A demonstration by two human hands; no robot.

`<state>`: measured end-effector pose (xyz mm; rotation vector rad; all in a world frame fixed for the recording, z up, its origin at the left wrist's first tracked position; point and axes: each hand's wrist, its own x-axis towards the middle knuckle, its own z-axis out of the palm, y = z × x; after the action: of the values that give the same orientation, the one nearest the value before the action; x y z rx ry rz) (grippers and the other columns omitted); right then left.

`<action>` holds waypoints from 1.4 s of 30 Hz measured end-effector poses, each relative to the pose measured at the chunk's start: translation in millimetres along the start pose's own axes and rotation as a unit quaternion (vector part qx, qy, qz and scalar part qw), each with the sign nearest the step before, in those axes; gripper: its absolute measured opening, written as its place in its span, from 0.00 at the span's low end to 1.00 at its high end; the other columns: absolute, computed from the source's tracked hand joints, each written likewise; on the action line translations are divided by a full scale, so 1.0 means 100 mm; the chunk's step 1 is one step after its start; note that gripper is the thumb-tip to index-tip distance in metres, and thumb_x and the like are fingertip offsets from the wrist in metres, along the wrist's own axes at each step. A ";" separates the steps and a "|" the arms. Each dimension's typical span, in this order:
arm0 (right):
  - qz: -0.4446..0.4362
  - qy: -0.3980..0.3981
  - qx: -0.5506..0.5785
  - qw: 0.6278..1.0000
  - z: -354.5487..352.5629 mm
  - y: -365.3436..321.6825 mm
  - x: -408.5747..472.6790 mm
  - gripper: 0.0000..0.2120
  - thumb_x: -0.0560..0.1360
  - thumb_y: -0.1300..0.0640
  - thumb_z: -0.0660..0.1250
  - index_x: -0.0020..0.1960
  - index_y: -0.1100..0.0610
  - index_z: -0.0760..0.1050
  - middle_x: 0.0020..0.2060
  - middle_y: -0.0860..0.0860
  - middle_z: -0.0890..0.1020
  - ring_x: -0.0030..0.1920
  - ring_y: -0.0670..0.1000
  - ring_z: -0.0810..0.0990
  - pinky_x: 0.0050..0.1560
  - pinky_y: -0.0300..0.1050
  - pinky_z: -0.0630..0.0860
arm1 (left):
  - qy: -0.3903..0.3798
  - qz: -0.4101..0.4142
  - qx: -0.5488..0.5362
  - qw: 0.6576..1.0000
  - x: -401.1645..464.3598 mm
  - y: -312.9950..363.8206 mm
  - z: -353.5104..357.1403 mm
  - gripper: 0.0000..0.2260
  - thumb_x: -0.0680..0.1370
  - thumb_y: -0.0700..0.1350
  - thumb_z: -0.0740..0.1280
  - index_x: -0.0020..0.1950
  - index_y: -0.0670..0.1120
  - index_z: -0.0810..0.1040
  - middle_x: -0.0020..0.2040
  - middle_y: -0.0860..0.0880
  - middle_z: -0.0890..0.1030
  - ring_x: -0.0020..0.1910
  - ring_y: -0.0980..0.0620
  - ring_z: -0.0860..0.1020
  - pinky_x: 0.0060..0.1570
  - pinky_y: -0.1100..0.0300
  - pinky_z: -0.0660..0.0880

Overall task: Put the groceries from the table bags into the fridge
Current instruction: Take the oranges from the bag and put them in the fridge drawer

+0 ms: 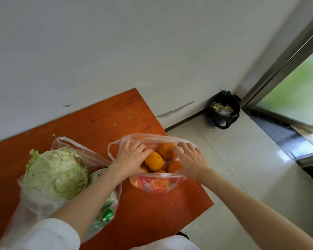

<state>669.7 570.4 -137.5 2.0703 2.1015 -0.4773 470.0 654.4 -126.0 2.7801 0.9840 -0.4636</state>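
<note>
Orange table point(101, 112) against white wall point(116, 42), tiled floor point(242, 177)

Thin clear plastic bag with red print point(156, 186), glossy and crinkled, around smooth-skinned orange fruits point(154, 160). Second filmy translucent plastic bag point(34, 204), wrinkled, under a pale green cabbage point(56, 172) with matt, veined leaves. Reddish-brown wooden table point(101, 112), smooth, semi-matt, scuffed. Glossy pale floor tiles point(242, 168). Matt white painted wall point(134, 42), chipped. Shiny black plastic bin liner point(222, 121). Brushed metal door frame point(278, 69).
</note>
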 end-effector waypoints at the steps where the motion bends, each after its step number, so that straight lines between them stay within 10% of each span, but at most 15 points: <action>1: -0.013 -0.012 0.005 1.000 0.01 0.04 0.00 0.42 0.69 0.37 0.67 0.74 0.47 0.49 0.72 0.53 0.58 0.71 0.57 0.58 0.70 0.54 0.61 | -0.032 -0.006 0.008 0.999 -0.02 -0.05 0.01 0.36 0.71 0.61 0.66 0.74 0.52 0.57 0.73 0.47 0.60 0.73 0.45 0.54 0.70 0.42 0.49; 8: -0.078 -0.116 0.050 0.989 -0.03 0.17 0.00 0.50 0.69 0.36 0.68 0.75 0.46 0.36 0.75 0.53 0.47 0.74 0.58 0.50 0.72 0.54 0.58 | -0.160 -0.031 -0.070 0.984 -0.11 -0.17 0.07 0.54 0.65 0.65 0.70 0.74 0.54 0.33 0.76 0.44 0.38 0.75 0.45 0.39 0.73 0.48 0.42; 17: -0.058 0.098 0.138 0.984 0.09 -0.02 -0.13 0.18 0.75 0.51 0.64 0.63 0.56 0.73 0.62 0.56 0.74 0.64 0.59 0.73 0.62 0.53 0.70 | 0.029 0.020 -0.105 0.994 -0.03 0.12 0.10 0.27 0.75 0.52 0.67 0.71 0.50 0.62 0.69 0.50 0.67 0.68 0.50 0.65 0.68 0.53 0.58; 26: 0.038 -0.059 0.067 0.995 0.38 -0.02 -0.17 0.41 0.71 0.40 0.67 0.75 0.49 0.49 0.70 0.52 0.63 0.67 0.56 0.67 0.63 0.52 0.70 | 0.019 -0.036 -0.165 0.985 0.20 0.31 0.34 0.26 0.75 0.43 0.67 0.70 0.50 0.61 0.70 0.47 0.62 0.67 0.46 0.67 0.63 0.52 0.70; 42: 0.021 0.053 0.323 0.945 0.46 0.05 -0.27 0.44 0.67 0.39 0.70 0.74 0.45 0.50 0.71 0.49 0.62 0.69 0.51 0.63 0.67 0.51 0.69 | 0.059 -0.112 -0.235 0.964 0.13 0.35 0.31 0.26 0.71 0.53 0.70 0.65 0.54 0.65 0.64 0.48 0.71 0.62 0.48 0.70 0.60 0.54 0.69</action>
<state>670.2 529.8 -172.1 2.5046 2.1450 -1.2107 494.7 627.1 -158.1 2.3024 1.2526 -0.0711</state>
